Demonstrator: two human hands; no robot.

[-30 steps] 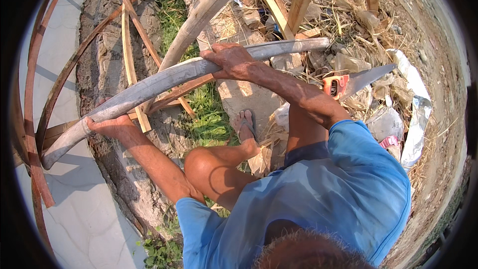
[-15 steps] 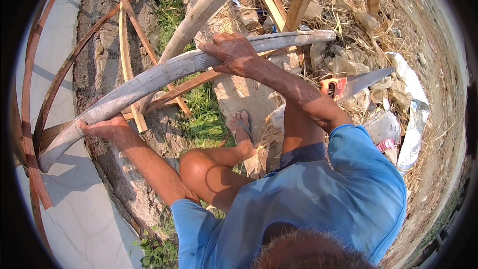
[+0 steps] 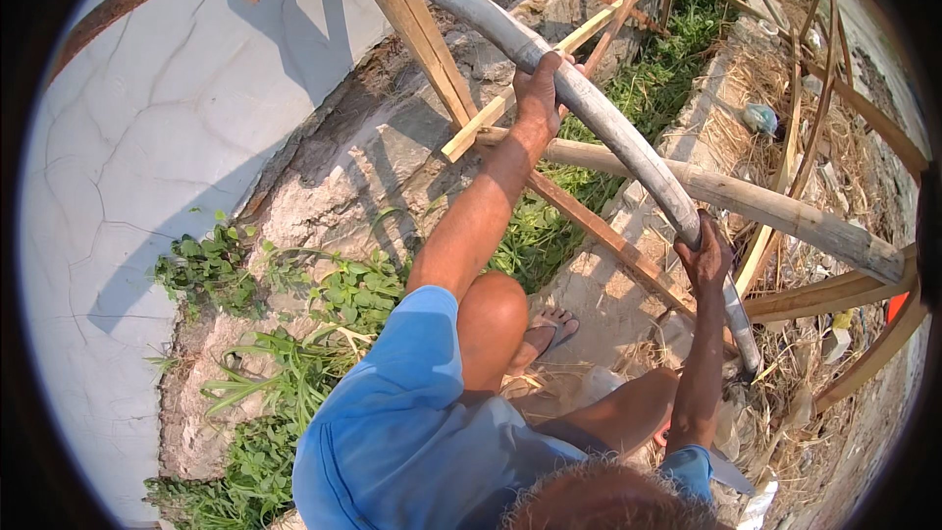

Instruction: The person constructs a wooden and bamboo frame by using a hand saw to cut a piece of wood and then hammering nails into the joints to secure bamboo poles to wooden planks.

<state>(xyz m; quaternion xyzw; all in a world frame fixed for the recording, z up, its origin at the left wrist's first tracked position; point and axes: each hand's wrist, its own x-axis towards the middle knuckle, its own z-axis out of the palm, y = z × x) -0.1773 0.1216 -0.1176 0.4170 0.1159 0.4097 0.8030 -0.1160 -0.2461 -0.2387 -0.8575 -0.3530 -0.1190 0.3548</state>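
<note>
Round grey pole (image 3: 618, 134), weathered and long, runs through both my hands, slanting from well beyond my left side down to my right. My left hand (image 3: 537, 93) is closed around it partway along the far stretch, fingertips showing past its other edge. My right hand (image 3: 705, 253) is wrapped round it near the close end. I take the wide spacing to be for control: two grips far apart would stop a piece this long from tipping or swinging. My left arm reaches nearly straight while my right hangs lower, which seems to set the slope.

Just beyond my grips, a tan round pole (image 3: 785, 204) crosses beneath mine; I can't tell whether they touch. By my left wrist juts a pale yellow batten (image 3: 481, 126), and a reddish batten (image 3: 608, 233) slants below the crossing. Near the far end stands a wide brown plank (image 3: 417, 34), perhaps part of the same framing.

My knee (image 3: 494, 314) is bent above my sandalled foot (image 3: 535, 337), a low stance that probably gives me balance. Farther out, a handsaw (image 3: 734, 474) lies by my right arm, seemingly within reach, and a cracked pale slab (image 3: 108, 216) spreads to my left.
</note>
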